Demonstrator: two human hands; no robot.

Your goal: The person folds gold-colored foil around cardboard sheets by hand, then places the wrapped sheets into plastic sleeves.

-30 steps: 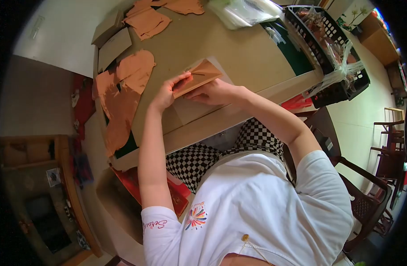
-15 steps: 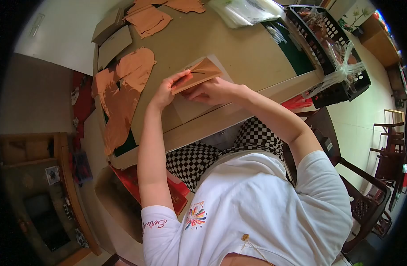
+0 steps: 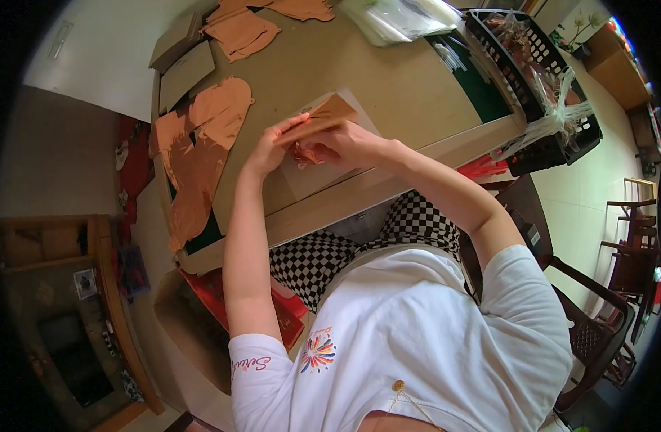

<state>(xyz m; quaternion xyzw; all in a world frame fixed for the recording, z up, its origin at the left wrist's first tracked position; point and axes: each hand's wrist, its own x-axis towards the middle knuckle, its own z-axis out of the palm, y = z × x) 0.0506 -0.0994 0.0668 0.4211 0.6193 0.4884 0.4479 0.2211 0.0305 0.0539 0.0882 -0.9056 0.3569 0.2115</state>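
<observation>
Over the near part of the brown table, my left hand (image 3: pixel 273 144) grips the left end of a tilted, folded brown piece (image 3: pixel 329 115), thumb on its top. My right hand (image 3: pixel 345 146) is at the right end, under its near edge, with fingers curled in. A crumpled reddish-brown bit (image 3: pixel 308 155) shows at those right fingertips. Beneath both hands lies a pale translucent sheet (image 3: pixel 309 180) on the table. Flat copper-coloured pieces (image 3: pixel 219 119) lie to the left of my left hand.
More copper pieces (image 3: pixel 244 32) and cardboard flaps (image 3: pixel 186 75) lie at the far left. Clear plastic bags (image 3: pixel 399 18) are at the table's far edge. A black crate (image 3: pixel 536 43) stands right of the table (image 3: pixel 359 61); dark chairs (image 3: pixel 590 295) are further right.
The folded brown piece has tilted so its near side looks narrower. The crumpled reddish-brown bit now shows below it at my right fingers. My right hand has shifted slightly.
</observation>
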